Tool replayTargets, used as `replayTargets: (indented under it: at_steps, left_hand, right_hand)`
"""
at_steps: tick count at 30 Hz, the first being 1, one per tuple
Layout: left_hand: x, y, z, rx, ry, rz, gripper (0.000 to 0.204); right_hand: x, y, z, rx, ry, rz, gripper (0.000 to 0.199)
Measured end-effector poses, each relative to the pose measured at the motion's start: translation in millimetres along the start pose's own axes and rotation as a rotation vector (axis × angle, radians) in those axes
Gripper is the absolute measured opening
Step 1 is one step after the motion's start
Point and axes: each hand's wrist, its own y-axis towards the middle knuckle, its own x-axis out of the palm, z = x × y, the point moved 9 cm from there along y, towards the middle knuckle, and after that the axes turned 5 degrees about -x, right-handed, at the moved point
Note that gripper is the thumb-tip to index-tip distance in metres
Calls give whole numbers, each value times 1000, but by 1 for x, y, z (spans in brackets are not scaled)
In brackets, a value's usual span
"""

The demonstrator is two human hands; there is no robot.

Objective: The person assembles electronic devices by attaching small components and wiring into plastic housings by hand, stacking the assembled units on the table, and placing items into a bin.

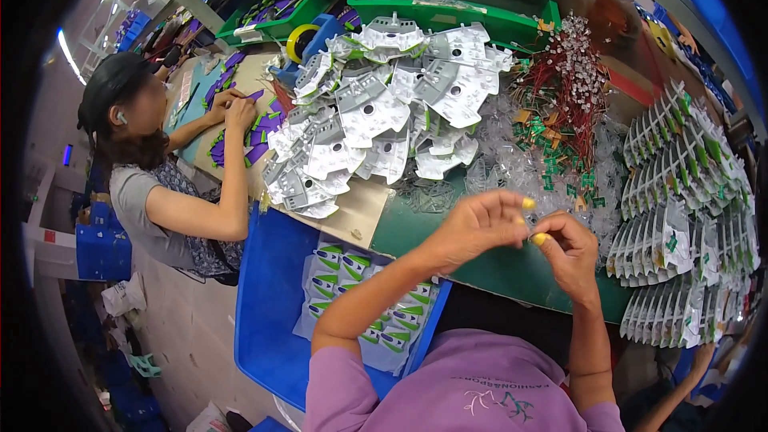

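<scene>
My left hand (476,228) and right hand (570,250) meet fingertip to fingertip above the green table (496,268), yellow-capped fingers pinched on something too small to tell, just below the heap of clear plastic bits (512,172) and grey moulded plates (376,112).

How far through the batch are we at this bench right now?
Done: rows of finished grey plates with green parts are stacked at the right. In hand: the left hand and right hand meet at their yellow-capped fingertips; what they pinch is too small to tell. Left: a big heap of bare grey plates and loose red-wired parts.
</scene>
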Motion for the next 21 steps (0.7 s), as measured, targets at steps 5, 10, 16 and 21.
replayTargets:
  at_steps: [5, 10, 16, 21]
  left_hand:
    - [15, -23, 124, 1220, 1926, 841, 40]
    - [-12, -6, 149, 1151, 1926, 784, 26]
    - [18, -57, 86, 1216, 1813, 516, 19]
    - [10, -93, -29, 955, 1765, 300, 17]
  right_hand:
    - [-14, -16, 7, 116, 56, 119, 12]
    - [-1, -28, 16, 261, -73, 33, 10]
    - [-31, -42, 26, 282, -12, 208, 12]
    - [1, -41, 17, 92, -313, -66, 16]
